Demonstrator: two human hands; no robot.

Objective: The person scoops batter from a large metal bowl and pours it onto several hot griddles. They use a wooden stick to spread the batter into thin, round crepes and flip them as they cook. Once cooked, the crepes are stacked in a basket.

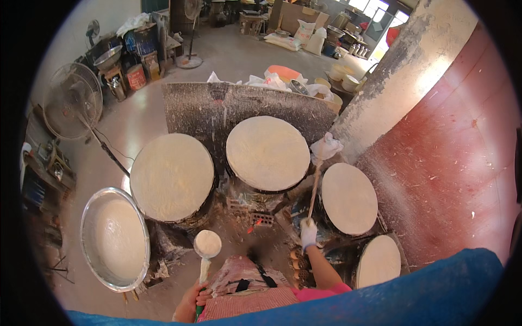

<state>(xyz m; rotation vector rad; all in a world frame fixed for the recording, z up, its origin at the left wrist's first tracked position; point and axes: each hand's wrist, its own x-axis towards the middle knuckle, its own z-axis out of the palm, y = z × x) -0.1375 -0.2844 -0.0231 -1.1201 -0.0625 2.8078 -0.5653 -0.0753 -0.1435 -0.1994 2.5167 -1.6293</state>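
My left hand is wrapped round the handle of a ladle; its round bowl holds pale batter. My right hand, in a white glove, grips a long wooden stick topped by a bundle of whitish cloth. That bundle is between the far middle round griddle and the right one. Pale, smooth layers cover both, as well as the large left griddle and the near right one. At the left, a wide metal basin contains pale batter.
A dark spattered panel stands behind the griddles. Beside them on the right are a worn pillar and a broad reddish surface. A standing fan is at the left. A holed brick lies between the griddles.
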